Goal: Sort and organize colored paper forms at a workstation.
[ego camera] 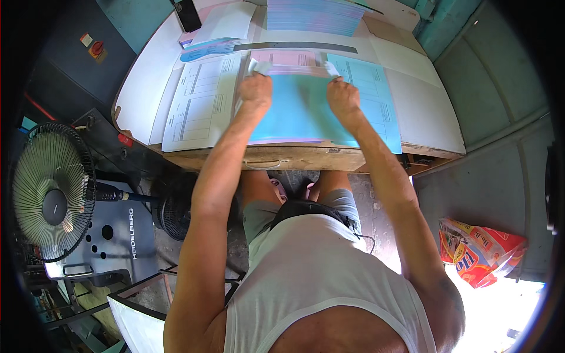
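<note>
Blue paper sheets (pixel 293 110) lie in the middle of the table, with pink edges showing under the far and near sides. My left hand (pixel 256 90) is closed on their far left corner, and my right hand (pixel 343 95) on their far right corner. A blurred whitish bit sticks out beyond each fist; whether these are turned-up paper corners I cannot tell. To the left lie white printed forms (pixel 203 99), to the right light-blue printed forms (pixel 368 92). A pink printed form (pixel 284 57) shows beyond the blue sheets.
A metal ruler (pixel 295 45) lies behind the papers. Farther back are a tall stack of coloured paper (pixel 315 17), more loose sheets (pixel 225 22) and a black phone (pixel 187 16). A wooden drawer (pixel 304 159) fronts the table. A fan (pixel 55 194) stands left, a red plastic bag (pixel 479 251) right.
</note>
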Action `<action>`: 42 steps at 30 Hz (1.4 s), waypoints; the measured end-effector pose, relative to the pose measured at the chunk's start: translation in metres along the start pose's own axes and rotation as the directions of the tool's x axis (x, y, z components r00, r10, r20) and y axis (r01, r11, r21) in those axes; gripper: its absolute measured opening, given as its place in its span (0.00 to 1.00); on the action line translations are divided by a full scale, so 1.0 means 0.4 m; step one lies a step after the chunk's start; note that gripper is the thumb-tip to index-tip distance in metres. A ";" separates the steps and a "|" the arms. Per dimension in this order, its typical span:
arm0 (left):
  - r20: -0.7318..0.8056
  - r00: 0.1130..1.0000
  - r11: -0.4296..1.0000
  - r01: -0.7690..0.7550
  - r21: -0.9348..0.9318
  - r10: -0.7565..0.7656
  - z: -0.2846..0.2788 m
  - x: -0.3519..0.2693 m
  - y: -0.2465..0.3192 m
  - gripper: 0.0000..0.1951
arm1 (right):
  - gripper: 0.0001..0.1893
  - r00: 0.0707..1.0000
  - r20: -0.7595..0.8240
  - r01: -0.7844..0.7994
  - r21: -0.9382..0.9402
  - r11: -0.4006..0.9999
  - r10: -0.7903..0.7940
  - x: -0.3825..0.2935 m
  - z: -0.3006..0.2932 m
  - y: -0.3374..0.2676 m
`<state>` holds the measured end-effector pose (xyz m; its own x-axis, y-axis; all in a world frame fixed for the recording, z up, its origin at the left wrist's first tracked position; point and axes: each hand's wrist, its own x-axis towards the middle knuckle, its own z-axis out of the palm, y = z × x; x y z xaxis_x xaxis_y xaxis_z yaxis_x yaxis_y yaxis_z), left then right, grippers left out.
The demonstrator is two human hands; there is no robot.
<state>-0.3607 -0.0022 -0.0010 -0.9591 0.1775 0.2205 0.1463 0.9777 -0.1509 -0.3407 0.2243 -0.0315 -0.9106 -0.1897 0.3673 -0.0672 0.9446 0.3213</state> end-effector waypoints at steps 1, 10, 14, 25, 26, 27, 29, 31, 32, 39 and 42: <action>-0.006 0.999 0.990 0.043 -0.138 -0.044 -0.001 0.011 -0.044 0.10 | 0.20 0.999 0.041 -0.009 0.099 0.995 0.005 0.005 0.004 0.039; -0.206 0.941 -0.205 -0.265 -0.942 -0.268 -0.164 -0.076 -0.213 0.10 | 0.15 0.927 0.212 -0.120 0.949 -0.291 0.310 -0.085 -0.200 0.268; -0.300 0.930 -0.137 -0.332 -0.933 -0.214 -0.163 -0.144 -0.196 0.17 | 0.23 0.900 0.149 0.066 0.881 -0.468 0.408 -0.162 -0.226 0.215; -0.438 0.851 0.164 -0.407 -0.899 -0.291 -0.139 -0.084 -0.128 0.16 | 0.14 0.814 -0.137 0.095 0.990 0.103 0.564 -0.098 -0.219 0.163; -0.430 0.857 0.016 -0.444 -0.896 -0.283 -0.139 -0.091 -0.138 0.19 | 0.18 0.833 -0.121 0.103 0.993 0.063 0.540 -0.110 -0.222 0.176; -0.376 0.869 0.008 -0.394 -0.919 -0.322 -0.137 -0.100 -0.148 0.19 | 0.18 0.834 -0.123 0.106 0.992 0.063 0.538 -0.123 -0.218 0.178; -0.253 0.917 -0.005 -0.267 -0.964 -0.308 -0.118 -0.130 -0.162 0.22 | 0.20 0.873 -0.020 0.042 0.999 -0.035 0.488 -0.161 -0.202 0.182; -0.264 0.938 -0.009 -0.273 -0.962 -0.224 -0.092 -0.154 -0.157 0.22 | 0.23 0.868 0.096 -0.130 0.991 0.037 0.487 -0.191 -0.169 0.151; -0.286 0.925 0.051 -0.282 -0.958 -0.252 -0.081 -0.159 -0.151 0.21 | 0.22 0.867 0.038 -0.094 0.992 0.088 0.497 -0.196 -0.151 0.137; -0.234 0.892 0.260 -0.138 -0.956 -0.387 -0.080 -0.060 -0.168 0.22 | 0.21 0.892 -0.030 -0.113 0.952 0.285 0.452 -0.119 -0.134 0.195; 0.235 0.939 0.684 0.344 -0.644 -0.251 -0.071 -0.022 -0.140 0.29 | 0.20 0.934 0.203 -0.331 0.797 0.504 0.292 -0.076 -0.133 0.157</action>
<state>-0.3534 -0.0552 0.0328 -0.9943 -0.1049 0.0181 -0.0738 0.8020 0.5928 -0.2956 0.2750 0.0238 -0.9535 0.1535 0.2595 -0.0573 0.7528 -0.6557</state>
